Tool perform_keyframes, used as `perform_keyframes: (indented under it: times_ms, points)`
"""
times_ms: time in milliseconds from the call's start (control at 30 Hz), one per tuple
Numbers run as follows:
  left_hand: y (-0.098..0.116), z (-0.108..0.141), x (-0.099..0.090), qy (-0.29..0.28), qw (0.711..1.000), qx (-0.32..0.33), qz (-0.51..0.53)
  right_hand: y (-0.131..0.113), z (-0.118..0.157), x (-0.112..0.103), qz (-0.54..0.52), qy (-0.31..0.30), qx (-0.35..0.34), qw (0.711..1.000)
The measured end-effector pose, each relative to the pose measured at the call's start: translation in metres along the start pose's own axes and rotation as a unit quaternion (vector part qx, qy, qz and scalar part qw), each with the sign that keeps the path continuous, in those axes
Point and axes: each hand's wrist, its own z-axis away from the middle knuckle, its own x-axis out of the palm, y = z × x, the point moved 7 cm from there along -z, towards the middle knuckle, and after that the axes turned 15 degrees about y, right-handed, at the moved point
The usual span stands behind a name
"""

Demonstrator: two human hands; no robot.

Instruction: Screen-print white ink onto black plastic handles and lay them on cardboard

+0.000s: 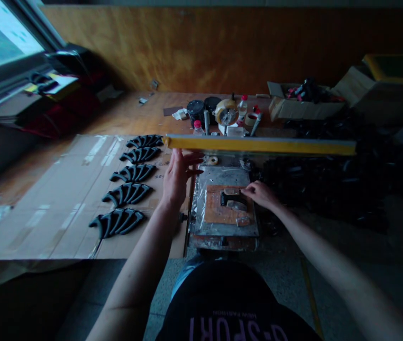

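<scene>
A long yellow-edged frame (261,145) stands tilted up across the bench. My left hand (177,177) is raised at its left end, fingers spread to the right, just below the edge. On a wooden block (214,213) over a grey metal plate (205,177) lies a small black curved piece (227,199). My right hand (258,193) is at the upper right of that piece, fingers pinched together at its end. Whether the fingertips grip it is too small to tell.
Rows of black curved parts (121,222) lie on cardboard (62,189) at the left. A dark heap (311,189) covers the right side. Behind the frame stand black jars (196,111), bottles (242,106) and an open box (294,109).
</scene>
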Motion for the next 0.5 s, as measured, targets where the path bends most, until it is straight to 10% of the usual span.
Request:
perform_keyframes:
  times_ms: [133, 300, 400, 500]
  points:
    - [-0.026, 0.022, -0.001, 0.035, 0.998, -0.041, 0.011, -0.034, 0.027, 0.041, 0.085, -0.081, -0.025, 0.993]
    - [-0.137, 0.131, -0.010, -0.088, 0.920, -0.373, -0.077, -0.089, 0.050, 0.033, 0.007, -0.030, 0.007, 1.000]
    - [-0.166, 0.149, -0.046, -0.031, 0.916, -0.393, -0.069, -0.124, 0.069, 0.034, -0.126, -0.070, -0.132, 0.981]
    - [-0.179, 0.125, -0.121, 0.043, 0.925, -0.339, -0.167, -0.076, 0.067, 0.027, -0.081, -0.105, -0.102, 0.986]
